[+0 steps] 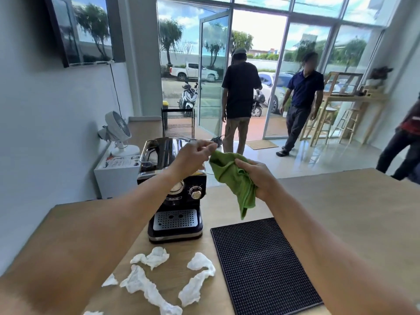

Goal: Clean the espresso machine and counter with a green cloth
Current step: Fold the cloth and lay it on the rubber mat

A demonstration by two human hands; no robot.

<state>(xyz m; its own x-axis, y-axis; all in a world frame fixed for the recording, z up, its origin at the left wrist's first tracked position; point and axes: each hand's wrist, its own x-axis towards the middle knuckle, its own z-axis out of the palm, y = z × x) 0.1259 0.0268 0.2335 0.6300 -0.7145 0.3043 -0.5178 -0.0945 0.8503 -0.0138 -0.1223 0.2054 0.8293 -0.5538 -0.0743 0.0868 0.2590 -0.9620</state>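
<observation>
Both hands hold the green cloth [231, 176] above and right of the espresso machine [175, 194], left hand [193, 159] pinching a corner, right hand [256, 178] gripping its bunched middle; wiping appears not yet begun.

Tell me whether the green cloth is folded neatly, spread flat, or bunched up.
Bunched up. The green cloth is crumpled in the right hand, one end dangling, while the left hand pinches a top corner. It hangs above the counter.
</observation>
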